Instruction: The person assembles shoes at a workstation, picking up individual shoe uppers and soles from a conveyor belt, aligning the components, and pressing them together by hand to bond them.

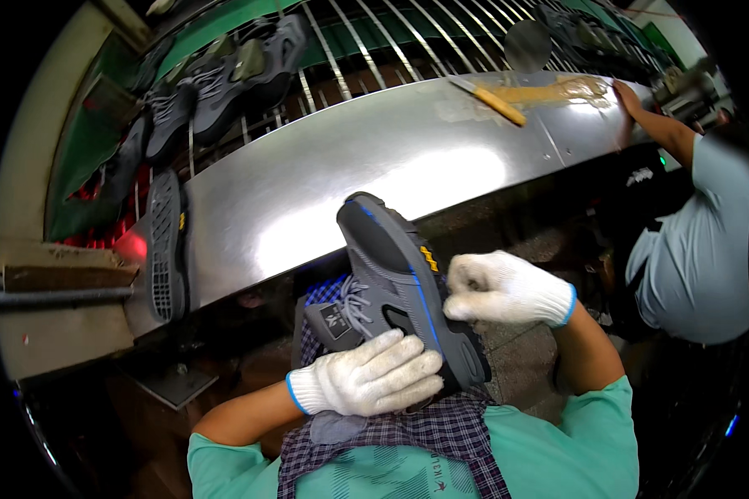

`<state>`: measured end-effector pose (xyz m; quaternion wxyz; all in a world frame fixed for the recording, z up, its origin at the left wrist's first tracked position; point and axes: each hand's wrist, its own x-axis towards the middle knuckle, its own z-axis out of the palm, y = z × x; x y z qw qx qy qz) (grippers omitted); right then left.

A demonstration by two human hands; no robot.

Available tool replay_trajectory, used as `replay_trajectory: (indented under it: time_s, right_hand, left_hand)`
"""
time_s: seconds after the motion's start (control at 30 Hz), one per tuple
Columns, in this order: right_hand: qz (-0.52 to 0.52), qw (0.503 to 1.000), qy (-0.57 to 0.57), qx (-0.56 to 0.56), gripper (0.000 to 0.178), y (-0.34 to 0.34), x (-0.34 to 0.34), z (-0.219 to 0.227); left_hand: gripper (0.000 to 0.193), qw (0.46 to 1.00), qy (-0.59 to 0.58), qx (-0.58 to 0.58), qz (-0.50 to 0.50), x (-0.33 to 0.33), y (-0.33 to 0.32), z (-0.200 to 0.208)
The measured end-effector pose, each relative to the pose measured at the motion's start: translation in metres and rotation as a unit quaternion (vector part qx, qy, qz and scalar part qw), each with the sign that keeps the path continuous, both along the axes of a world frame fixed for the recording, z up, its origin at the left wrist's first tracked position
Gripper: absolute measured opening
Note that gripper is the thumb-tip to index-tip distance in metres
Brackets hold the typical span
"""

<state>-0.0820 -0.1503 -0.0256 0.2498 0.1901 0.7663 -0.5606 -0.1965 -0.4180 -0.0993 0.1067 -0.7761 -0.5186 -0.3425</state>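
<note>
Resting across shoe (384, 262), left hand (369, 376)

The left hand (374, 374) (in a white glove (339, 384)) lies on a gray shoe (383, 262), the right hand (503, 291) curls beside it, and a yellow-handled tool (499, 106) rests on the shiny table (250, 200)

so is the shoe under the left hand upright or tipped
Tipped onto its side: the gray shoe has its laces toward the person's left and its sole toward the right.
</note>
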Motion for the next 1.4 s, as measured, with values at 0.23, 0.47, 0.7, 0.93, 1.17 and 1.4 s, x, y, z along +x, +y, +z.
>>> replay_trajectory:
  time_s: [0.23,0.47,0.7,0.93,1.17,1.4]
  right_hand:
    - [0.111,0.991,-0.064,0.04,0.051,-0.007,-0.019,0.006]
    - [-0.066,0.989,-0.119,-0.058,0.049,-0.006,-0.011,0.005]
    - [0.032,0.993,-0.008,0.116,0.06,-0.003,-0.008,-0.026]
    - [-0.191,0.954,-0.002,-0.231,0.076,-0.026,0.046,-0.091]
    - [-0.369,0.845,0.172,-0.346,0.055,-0.019,-0.014,-0.045]
    - [-0.46,0.804,0.259,-0.274,0.1,0.139,-0.2,-0.024]
  left_hand:
    - [0.027,1.0,0.009,-0.011,0.027,0.004,-0.003,-0.015]
    - [0.03,0.997,0.026,-0.076,-0.006,0.005,0.011,0.011]
    - [0.033,0.996,0.061,-0.064,-0.007,0.002,0.01,0.011]
    - [0.029,1.0,-0.003,0.003,-0.027,0.004,0.003,0.011]
    - [0.058,0.967,-0.143,0.028,0.211,-0.041,-0.031,0.027]
    - [0.054,0.87,-0.248,0.016,0.426,-0.121,-0.071,0.003]
